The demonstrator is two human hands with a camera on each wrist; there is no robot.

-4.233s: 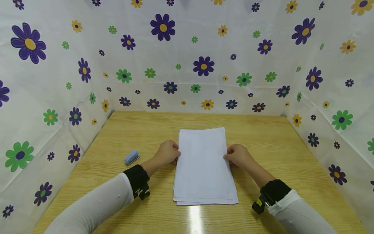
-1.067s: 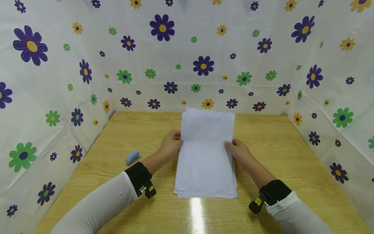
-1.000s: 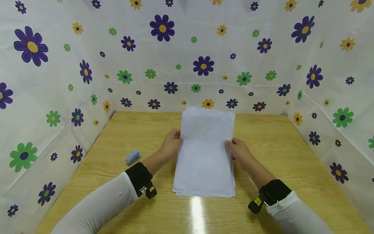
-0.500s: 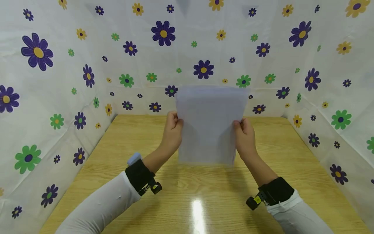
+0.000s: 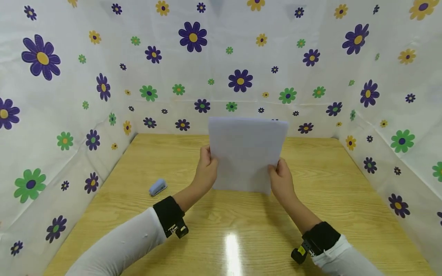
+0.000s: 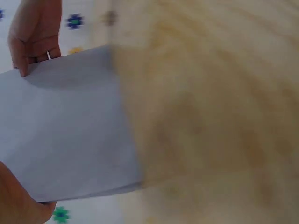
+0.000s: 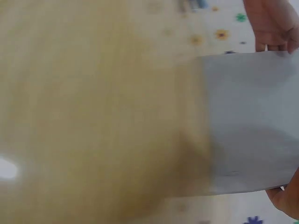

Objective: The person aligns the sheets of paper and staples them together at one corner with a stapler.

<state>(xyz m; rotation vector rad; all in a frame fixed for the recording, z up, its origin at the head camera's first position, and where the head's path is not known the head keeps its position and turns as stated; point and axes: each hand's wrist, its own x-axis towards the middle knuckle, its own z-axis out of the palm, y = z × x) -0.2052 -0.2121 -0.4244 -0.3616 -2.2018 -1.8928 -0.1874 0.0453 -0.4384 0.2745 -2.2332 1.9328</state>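
Observation:
In the head view a stack of white paper sheets [image 5: 246,153] stands nearly upright above the table, its edges roughly even. My left hand [image 5: 206,168] grips the left edge, thumb on the near face. On the opposite edge my right hand [image 5: 281,180] pinches the stack the same way. Both wrist views show the paper [image 6: 70,126] held between the two hands, its lower part over the wood. The fingers behind the sheets are mostly hidden. A small light-blue stapler [image 5: 158,187] lies on the table left of my left hand.
The wooden table [image 5: 328,180] has a bright reflection near its front. White cloth [image 5: 159,73] with printed flowers encloses the back and both sides. A black strap with a small camera [image 5: 172,216] sits on each wrist.
The stack, earlier lying flat with uneven sheets, has been lifted and tilted upright by both hands. Over the last half second it has come down a little. The stapler stays put.

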